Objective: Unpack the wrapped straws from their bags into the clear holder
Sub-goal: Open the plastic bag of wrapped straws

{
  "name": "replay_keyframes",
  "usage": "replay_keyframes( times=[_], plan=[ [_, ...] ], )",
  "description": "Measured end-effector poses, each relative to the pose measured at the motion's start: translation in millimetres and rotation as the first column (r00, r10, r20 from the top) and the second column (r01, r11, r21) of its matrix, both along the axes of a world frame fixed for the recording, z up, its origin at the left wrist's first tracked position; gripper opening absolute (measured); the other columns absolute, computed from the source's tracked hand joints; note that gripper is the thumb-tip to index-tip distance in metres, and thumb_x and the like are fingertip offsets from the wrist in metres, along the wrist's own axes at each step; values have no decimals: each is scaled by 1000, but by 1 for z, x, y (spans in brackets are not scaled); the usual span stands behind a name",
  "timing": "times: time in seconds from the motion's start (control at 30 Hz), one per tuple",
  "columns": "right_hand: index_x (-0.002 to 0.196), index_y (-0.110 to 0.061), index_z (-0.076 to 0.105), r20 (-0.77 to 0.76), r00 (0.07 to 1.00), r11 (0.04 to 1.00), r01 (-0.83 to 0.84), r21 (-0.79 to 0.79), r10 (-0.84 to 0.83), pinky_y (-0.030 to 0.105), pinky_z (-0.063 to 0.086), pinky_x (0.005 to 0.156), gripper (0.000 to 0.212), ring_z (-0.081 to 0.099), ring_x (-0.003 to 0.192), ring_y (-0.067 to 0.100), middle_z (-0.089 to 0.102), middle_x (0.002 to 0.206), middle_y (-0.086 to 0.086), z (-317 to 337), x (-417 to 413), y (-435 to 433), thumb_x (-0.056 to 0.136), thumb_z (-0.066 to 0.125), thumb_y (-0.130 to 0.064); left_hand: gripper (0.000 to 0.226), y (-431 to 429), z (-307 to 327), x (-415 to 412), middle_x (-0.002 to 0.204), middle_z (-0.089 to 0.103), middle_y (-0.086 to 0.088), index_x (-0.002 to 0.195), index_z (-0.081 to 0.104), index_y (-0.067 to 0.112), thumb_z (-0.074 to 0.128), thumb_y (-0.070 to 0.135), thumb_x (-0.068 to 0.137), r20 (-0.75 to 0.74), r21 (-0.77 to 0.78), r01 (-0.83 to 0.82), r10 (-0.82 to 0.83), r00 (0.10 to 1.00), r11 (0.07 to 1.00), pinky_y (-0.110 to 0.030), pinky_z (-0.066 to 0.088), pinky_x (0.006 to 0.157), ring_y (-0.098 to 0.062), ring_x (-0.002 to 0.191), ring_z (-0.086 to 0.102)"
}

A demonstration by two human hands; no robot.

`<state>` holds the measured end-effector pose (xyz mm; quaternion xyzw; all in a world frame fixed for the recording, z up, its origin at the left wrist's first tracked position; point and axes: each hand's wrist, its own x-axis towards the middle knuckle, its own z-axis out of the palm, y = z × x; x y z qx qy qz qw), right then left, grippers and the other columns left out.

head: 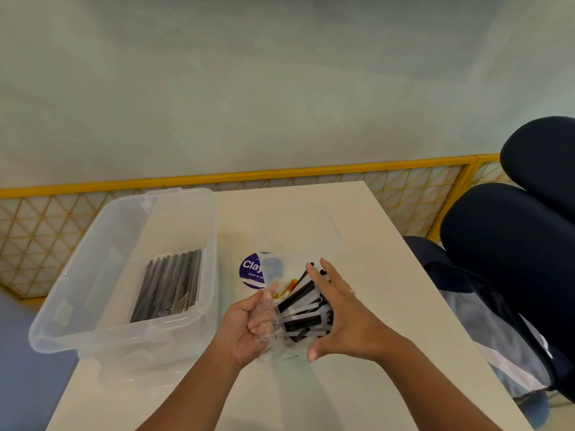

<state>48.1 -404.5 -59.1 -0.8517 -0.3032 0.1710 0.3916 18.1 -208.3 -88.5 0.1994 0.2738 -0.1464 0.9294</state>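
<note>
Both hands work one bundle: the left hand (245, 325) grips the crinkled clear plastic bag (268, 326), while the right hand (339, 312) lays straight fingers across the black-and-white wrapped straws (300, 318). This looks like the emptying step; next, slide them into the clear rectangular holder (333, 225) just beyond the fingertips.

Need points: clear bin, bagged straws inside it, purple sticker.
clear bin (109, 332), head view, near rim.
bagged straws (169, 284), head view, middle of the bundle.
purple sticker (250, 269), head view, its uncovered left half.
</note>
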Motion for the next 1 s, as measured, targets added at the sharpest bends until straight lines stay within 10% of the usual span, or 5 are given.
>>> replay_keyframes(
  times=[0.33,0.53,0.77,0.9,1.0],
  plan=[
    [140,-49,17,52,996,995,80,-57,-77,22,37,104,102,39,126,6,18,148,-11,-6,15,11,56,75,-47,30,3,16,0,52,61,-6,101,62,-3,52,14,78,3,133,103,-104,995,986,-10,17,28,-4,23,28],
    [100,-26,60,-249,953,956,225,191,-175,29,48,86,28,62,94,11,65,100,-1,-16,23,1,74,72,-25,31,-3,25,9,76,71,-17,99,61,-7,56,11,74,1,21,56,-56,998,998,-15,46,35,-16,50,66],
    [106,-22,61,-692,634,872,489,12,-346,40,52,83,31,65,93,23,68,105,6,-63,15,-5,80,64,-40,26,-11,8,23,81,70,-23,110,52,-5,52,8,88,-165,202,22,11,986,979,-21,48,45,-18,63,54],
    [105,-17,56,-743,522,832,549,-83,-419,26,43,62,20,56,73,17,61,87,3,-81,6,-10,90,53,-29,7,-13,-7,19,77,62,-10,92,57,2,57,1,85,-206,476,138,-43,978,868,-20,46,46,-13,60,49],
    [104,-21,58,-756,512,838,539,-87,-408,25,42,64,16,56,77,13,59,94,1,-85,1,-16,91,51,-30,40,-9,-24,12,95,58,-5,120,51,11,60,2,83,-212,846,233,-98,972,479,-27,45,71,-17,81,54]
  ],
)
